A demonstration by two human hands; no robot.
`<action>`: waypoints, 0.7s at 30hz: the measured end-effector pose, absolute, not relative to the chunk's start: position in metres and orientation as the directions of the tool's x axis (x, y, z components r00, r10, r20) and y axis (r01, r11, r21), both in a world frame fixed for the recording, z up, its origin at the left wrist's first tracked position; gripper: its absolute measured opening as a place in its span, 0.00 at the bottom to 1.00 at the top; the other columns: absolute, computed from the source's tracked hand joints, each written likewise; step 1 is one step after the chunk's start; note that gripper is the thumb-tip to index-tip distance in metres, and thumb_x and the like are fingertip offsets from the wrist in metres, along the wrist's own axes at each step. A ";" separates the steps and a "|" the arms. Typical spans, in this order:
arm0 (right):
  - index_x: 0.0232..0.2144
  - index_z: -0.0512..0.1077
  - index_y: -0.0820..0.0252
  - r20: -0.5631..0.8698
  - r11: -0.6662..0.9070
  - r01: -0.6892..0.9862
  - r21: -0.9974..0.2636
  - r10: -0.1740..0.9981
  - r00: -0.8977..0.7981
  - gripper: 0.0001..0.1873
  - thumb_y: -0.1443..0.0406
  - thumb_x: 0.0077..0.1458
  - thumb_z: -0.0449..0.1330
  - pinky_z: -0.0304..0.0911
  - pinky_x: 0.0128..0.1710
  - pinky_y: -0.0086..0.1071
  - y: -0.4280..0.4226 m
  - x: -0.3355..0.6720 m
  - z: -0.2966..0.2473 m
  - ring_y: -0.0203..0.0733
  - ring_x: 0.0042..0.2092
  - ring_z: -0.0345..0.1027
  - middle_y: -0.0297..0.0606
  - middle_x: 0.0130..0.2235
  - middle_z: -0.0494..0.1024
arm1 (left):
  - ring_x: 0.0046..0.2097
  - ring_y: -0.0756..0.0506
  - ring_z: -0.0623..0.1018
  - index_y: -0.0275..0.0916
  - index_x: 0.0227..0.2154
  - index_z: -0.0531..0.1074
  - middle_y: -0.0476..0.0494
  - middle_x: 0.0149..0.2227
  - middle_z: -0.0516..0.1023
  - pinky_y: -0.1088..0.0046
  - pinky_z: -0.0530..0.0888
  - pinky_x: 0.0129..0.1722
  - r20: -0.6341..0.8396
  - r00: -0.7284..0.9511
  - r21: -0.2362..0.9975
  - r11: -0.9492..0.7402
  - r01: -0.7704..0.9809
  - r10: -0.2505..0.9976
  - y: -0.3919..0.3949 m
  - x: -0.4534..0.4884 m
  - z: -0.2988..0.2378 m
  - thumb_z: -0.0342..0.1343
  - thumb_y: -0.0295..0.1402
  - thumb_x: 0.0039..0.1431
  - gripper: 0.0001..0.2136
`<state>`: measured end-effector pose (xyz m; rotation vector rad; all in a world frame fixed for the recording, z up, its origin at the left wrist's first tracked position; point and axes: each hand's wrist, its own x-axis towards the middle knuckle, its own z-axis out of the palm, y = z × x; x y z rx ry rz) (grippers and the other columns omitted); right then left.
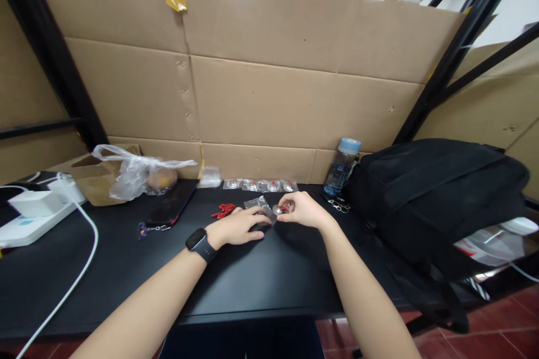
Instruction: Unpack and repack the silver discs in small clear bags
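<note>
My right hand pinches a small clear suction cup with a red part on it, just above the black table. Its fingers hide some of the cup. My left hand, a dark watch on its wrist, lies with fingers apart on the near edge of a small clear plastic bag. Left of that bag is a small pile of red plastic pieces. Along the back, several bagged suction cups with red centres lie in a row.
A stack of clear bags sits by the cardboard wall. On the left are a dark flat case, a tied plastic bag, and a white power strip. A water bottle and black backpack stand right.
</note>
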<state>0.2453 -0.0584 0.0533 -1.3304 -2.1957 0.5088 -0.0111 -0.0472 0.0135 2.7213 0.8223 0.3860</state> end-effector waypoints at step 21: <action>0.30 0.79 0.58 0.043 0.423 0.822 -0.380 0.896 -0.442 0.15 0.57 0.39 0.73 0.61 0.34 0.29 -0.058 0.241 0.045 0.41 0.35 0.71 0.36 0.31 0.79 | 0.69 0.28 0.55 0.64 0.61 0.64 0.47 0.71 0.53 0.38 0.55 0.62 -0.094 0.775 0.308 -0.722 0.620 0.625 -0.056 -0.014 0.029 0.61 0.49 0.55 0.30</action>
